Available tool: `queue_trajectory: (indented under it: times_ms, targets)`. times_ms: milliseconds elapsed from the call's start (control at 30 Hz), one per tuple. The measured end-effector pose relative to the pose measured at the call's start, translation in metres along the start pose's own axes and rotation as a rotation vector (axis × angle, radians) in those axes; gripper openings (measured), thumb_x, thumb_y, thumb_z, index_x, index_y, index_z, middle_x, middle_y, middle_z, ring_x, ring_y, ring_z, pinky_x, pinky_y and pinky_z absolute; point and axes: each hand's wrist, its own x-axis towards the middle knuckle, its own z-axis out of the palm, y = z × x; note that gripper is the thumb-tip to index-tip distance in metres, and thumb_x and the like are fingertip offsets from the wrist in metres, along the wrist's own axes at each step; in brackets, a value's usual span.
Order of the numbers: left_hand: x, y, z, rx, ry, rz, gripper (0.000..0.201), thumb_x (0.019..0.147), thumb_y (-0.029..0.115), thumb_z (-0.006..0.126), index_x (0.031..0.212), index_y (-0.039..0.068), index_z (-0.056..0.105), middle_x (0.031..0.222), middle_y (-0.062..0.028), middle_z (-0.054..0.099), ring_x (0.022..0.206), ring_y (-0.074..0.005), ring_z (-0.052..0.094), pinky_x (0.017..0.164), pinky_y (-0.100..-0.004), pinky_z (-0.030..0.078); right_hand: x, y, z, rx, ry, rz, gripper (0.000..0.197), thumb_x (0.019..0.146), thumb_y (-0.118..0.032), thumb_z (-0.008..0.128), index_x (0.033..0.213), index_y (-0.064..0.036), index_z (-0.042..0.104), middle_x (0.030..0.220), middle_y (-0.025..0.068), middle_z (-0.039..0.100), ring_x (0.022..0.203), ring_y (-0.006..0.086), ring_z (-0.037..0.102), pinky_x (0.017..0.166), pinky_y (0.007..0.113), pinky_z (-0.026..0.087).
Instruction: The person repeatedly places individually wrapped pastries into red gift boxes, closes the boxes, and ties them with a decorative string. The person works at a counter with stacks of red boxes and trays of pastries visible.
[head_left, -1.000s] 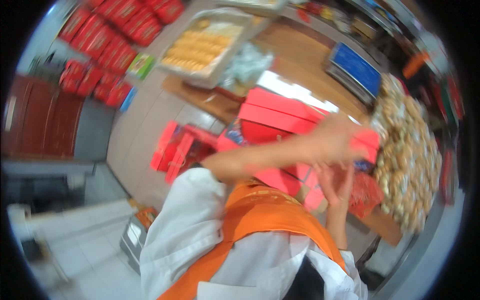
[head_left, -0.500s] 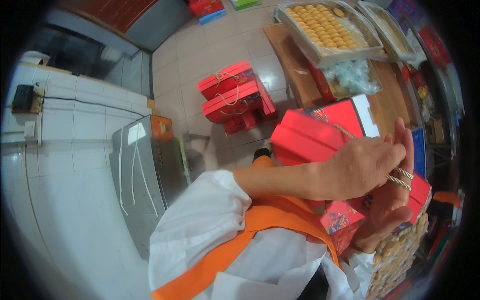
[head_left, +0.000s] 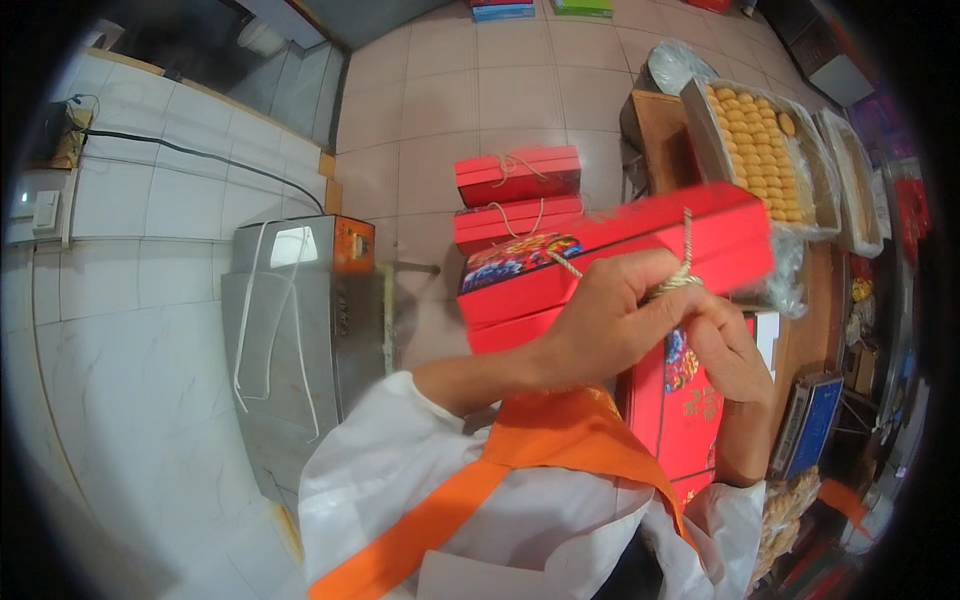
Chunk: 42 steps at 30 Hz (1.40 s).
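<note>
A red gift box (head_left: 620,240) with a colourful floral patch hangs in front of me, tilted up toward the right. Its twisted rope handle (head_left: 686,262) is bunched between my hands above the lid. My left hand (head_left: 612,308) closes on the rope with thumb and fingers pinched. Pressed against it, my right hand (head_left: 728,345) is also closed on the rope; its fingertips are partly hidden. Beneath my right forearm lies another red box (head_left: 690,420) with a floral print, partly covered by the hands and the held box.
Two red boxes with rope handles (head_left: 520,180) stand on the tiled floor ahead. Right of them, a wooden table (head_left: 665,140) carries a tray of round golden pastries (head_left: 750,150). A steel machine (head_left: 300,350) stands left. Bagged pastries (head_left: 785,520) lie at lower right.
The held box has swung up and leftward in front of me. My right hand's fingers, stretched with the rope looped round them before, are now curled beside my left hand. The view has shifted.
</note>
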Motion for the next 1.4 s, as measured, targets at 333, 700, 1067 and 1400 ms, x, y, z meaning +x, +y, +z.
queue_trajectory:
  times_ms: [333, 700, 1067, 1400]
  targets:
    - [0.086, -0.092, -0.165, 0.478, 0.619, -0.047, 0.027, 0.085, 0.017, 0.053, 0.065, 0.002, 0.044, 0.056, 0.0008, 0.038, 0.055, -0.0081, 0.037, 0.048, -0.0289, 0.032, -0.018, 0.092, -0.039, 0.389, 0.721, 0.183, 0.038, 0.092, -0.028, 0.048, 0.116, 0.0015, 0.051, 0.105, 0.012, 0.061, 0.094, 0.0164, 0.059, 0.087, 0.03, 0.044]
    - [0.084, -0.217, -0.339, 0.627, 0.684, -0.14, 0.018, 0.087, 0.024, 0.052, 0.079, 0.009, 0.055, 0.065, 0.0047, 0.044, 0.059, -0.0081, 0.039, 0.052, -0.0236, 0.033, -0.085, 0.167, -0.027, 0.363, 0.957, 0.351, 0.03, 0.093, -0.023, 0.046, 0.112, 0.0004, 0.053, 0.101, 0.0103, 0.06, 0.091, 0.0162, 0.058, 0.081, 0.029, 0.047]
    - [0.096, -0.184, -0.33, 0.841, 0.635, -0.265, 0.027, 0.085, 0.026, 0.052, 0.083, -0.001, 0.056, 0.071, -0.0075, 0.055, 0.066, -0.0191, 0.053, 0.057, -0.0334, 0.043, -0.187, 0.214, 0.002, 0.353, 1.145, 0.38, 0.035, 0.091, -0.027, 0.048, 0.113, -0.0004, 0.052, 0.102, 0.0088, 0.059, 0.095, 0.0157, 0.056, 0.082, 0.029, 0.045]
    - [0.122, -0.27, 0.001, 0.865, -0.318, 0.041, 0.033, 0.084, 0.019, 0.053, 0.106, -0.005, 0.055, 0.102, -0.0214, 0.056, 0.097, -0.0323, 0.053, 0.088, -0.0383, 0.041, -0.436, 0.36, 0.041, -0.578, 2.052, 1.065, 0.044, 0.078, -0.021, 0.064, 0.113, 0.0025, 0.049, 0.105, 0.0196, 0.055, 0.102, 0.032, 0.051, 0.088, 0.04, 0.04]
